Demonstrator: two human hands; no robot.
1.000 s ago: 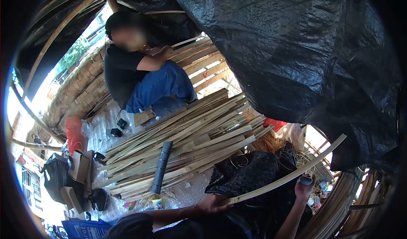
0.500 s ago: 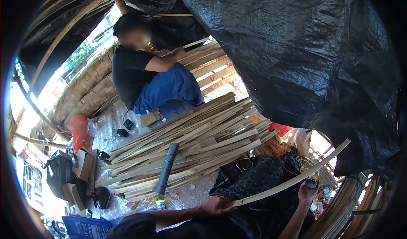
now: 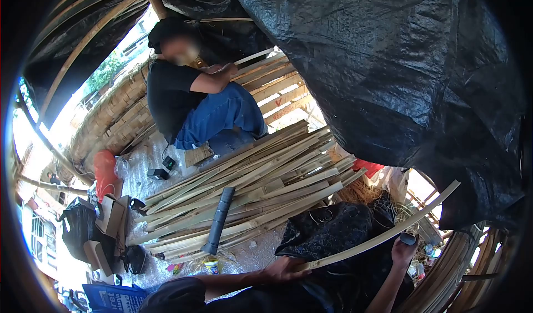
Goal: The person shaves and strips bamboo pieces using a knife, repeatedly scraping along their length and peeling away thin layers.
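My left hand (image 3: 286,269), low in the middle, is closed around the near end of a long pale bamboo strip (image 3: 390,232). The strip runs up to the right in a gentle curve, crossing over the dark patterned cloth on my lap (image 3: 327,227). At the right my right hand (image 3: 402,253) is wrapped round a dark cylindrical handle (image 3: 407,239); only its rounded end shows, and I cannot tell what tool it belongs to. The strip passes just above this hand.
A heap of split bamboo strips (image 3: 266,185) lies ahead, with a black rod-shaped thing (image 3: 219,218) on top. Behind it crouches another person (image 3: 191,91). Black sheeting (image 3: 383,69) hangs at the right. Bags and a cardboard box (image 3: 111,216) stand at the left.
My hands and the bamboo strip hold almost the same place. The other person's hands and forearms have shifted slightly left.
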